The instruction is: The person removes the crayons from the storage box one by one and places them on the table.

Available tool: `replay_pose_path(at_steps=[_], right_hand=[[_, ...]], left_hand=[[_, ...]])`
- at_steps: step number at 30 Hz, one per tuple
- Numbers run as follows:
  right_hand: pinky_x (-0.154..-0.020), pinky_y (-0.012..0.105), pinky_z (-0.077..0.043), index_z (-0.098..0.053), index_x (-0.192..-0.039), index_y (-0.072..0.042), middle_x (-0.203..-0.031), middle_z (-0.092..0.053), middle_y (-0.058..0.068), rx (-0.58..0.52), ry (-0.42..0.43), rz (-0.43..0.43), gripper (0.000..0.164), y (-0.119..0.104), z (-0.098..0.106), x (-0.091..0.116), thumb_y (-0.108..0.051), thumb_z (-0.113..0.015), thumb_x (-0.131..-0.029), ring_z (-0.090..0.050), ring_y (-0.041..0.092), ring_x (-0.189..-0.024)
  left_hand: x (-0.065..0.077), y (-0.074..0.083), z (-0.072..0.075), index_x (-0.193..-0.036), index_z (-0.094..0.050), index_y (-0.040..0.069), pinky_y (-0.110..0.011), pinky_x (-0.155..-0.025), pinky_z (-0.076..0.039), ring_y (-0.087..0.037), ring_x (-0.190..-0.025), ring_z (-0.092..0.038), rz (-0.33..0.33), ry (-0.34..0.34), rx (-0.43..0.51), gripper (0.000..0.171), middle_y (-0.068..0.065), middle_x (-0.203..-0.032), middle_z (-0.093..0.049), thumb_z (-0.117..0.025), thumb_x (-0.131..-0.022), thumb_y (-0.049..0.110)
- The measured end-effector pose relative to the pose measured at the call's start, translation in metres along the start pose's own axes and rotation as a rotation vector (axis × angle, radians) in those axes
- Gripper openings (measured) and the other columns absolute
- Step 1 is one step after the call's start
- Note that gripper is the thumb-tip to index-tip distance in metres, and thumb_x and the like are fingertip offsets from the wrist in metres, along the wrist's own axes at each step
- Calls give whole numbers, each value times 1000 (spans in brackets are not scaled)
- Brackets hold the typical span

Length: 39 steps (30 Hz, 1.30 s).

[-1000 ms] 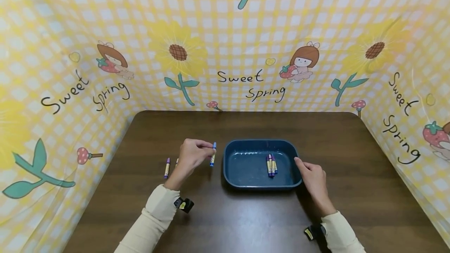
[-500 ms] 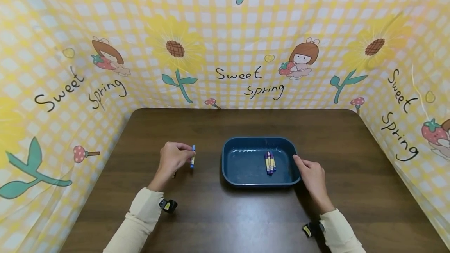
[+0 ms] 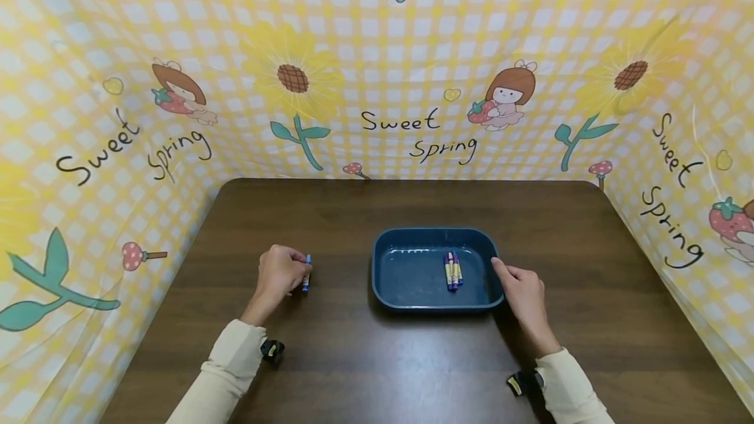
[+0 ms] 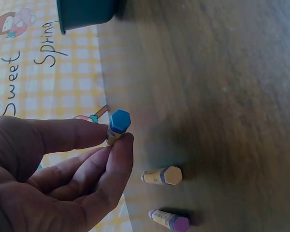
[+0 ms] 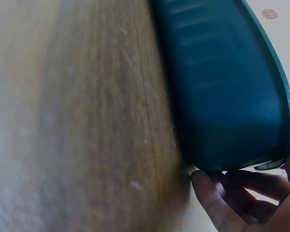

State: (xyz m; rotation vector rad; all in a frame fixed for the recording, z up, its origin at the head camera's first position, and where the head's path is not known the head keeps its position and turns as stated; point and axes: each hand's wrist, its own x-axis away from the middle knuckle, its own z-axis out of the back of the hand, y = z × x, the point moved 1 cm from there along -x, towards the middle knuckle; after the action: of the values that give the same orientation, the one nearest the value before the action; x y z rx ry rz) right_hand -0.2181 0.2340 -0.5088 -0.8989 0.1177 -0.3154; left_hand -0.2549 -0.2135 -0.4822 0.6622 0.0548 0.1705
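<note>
My left hand (image 3: 279, 277) pinches a blue crayon (image 4: 120, 121) between thumb and fingers, to the left of the tray. Below it in the left wrist view lie a peach-coloured crayon (image 4: 172, 175) and a purple crayon (image 4: 180, 223) on the table; the hand hides both in the head view. A dark blue rectangular tray (image 3: 406, 280) stands mid-table with several purple and blue crayons (image 3: 452, 272) side by side in its right half. At the tray's right end my right hand (image 3: 526, 293) grips the rim, thumb on top and fingers against the outer wall.
The brown wooden table (image 3: 377, 371) has rounded far corners. A yellow checked cloth (image 3: 377, 70) with sunflowers and lettering hangs around its back and sides. Both wrists carry small black cameras.
My left hand has moved left and a little down with the blue crayon, away from the tray, and now covers the crayons on the table. The right hand stays on the tray.
</note>
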Motion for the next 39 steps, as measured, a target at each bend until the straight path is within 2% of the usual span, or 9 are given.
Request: replay_pose_path(at_steps=[4,8,12,15,18,22,25,33,39], right_hand=[[-54,31,-28,-45,-53,-14,-52,-33,-5,9,-3,6,67,-1,2,-1,-66,-54,-96,-39,22,-56],[-55,31,-29,-48,-54,-13,-53,-35,-4,15,-17,0,67,0,2,-2,-65,-53,-96,-41,22,-58],[-57,31,-29,-50,-55,-12,-54,-35,-3,16,-30,-7,66,1,2,-1,-63,-53,-97,-42,23,-59],[-57,31,-30,-50,-56,-11,-54,-35,-3,13,-40,-11,67,3,1,0,-63,-53,-98,-43,24,-60],[-57,31,-30,-48,-55,-12,-54,-35,-3,12,-38,2,67,4,-1,-2,-64,-52,-97,-43,23,-59],[-57,32,-29,-46,-54,-12,-53,-34,-3,10,-9,17,68,3,-2,-6,-66,-53,-96,-42,24,-59],[-55,32,-28,-44,-53,-13,-53,-33,-3,1,9,13,69,0,-2,-7,-66,-55,-95,-40,23,-57],[-54,30,-26,-42,-53,-14,-52,-31,-5,0,0,3,66,0,-1,-5,-62,-56,-96,-37,21,-55],[-55,31,-26,-43,-54,-14,-53,-31,-5,1,2,1,67,1,-1,-3,-64,-55,-96,-38,21,-57]], left_hand=[[0,0,-4,-71,-78,7,-38,-65,-51,-17,-63,-62,-44,10,-38,6,0,-65,-71,-73,-75,7],[2,2,-9,-59,-71,9,-46,-70,-54,-20,-60,-62,-85,16,-74,16,3,-55,-64,-67,-72,1],[5,5,-14,-45,-50,13,-40,-64,-48,-18,-52,-50,-97,8,-96,30,8,-43,-43,-58,-67,-5],[8,6,-18,-45,-35,17,-34,-57,-40,-17,-50,-38,-84,-13,-99,36,9,-45,-29,-52,-66,-7],[8,7,-20,-48,-29,18,-32,-52,-34,-18,-53,-32,-93,-2,-109,37,7,-51,-23,-49,-66,-8],[2,11,-18,-52,-27,18,-35,-51,-35,-22,-56,-34,-128,35,-128,36,4,-56,-24,-48,-66,-7],[-2,15,-16,-53,-27,17,-39,-51,-39,-25,-58,-38,-127,37,-144,34,1,-59,-28,-48,-67,-6],[-1,10,-17,-56,-29,15,-41,-57,-45,-28,-60,-45,-56,5,-152,32,-1,-61,-30,-51,-69,-4],[4,7,-16,-57,-30,16,-40,-54,-43,-28,-59,-45,-30,14,-144,34,-2,-62,-32,-53,-73,-3]])
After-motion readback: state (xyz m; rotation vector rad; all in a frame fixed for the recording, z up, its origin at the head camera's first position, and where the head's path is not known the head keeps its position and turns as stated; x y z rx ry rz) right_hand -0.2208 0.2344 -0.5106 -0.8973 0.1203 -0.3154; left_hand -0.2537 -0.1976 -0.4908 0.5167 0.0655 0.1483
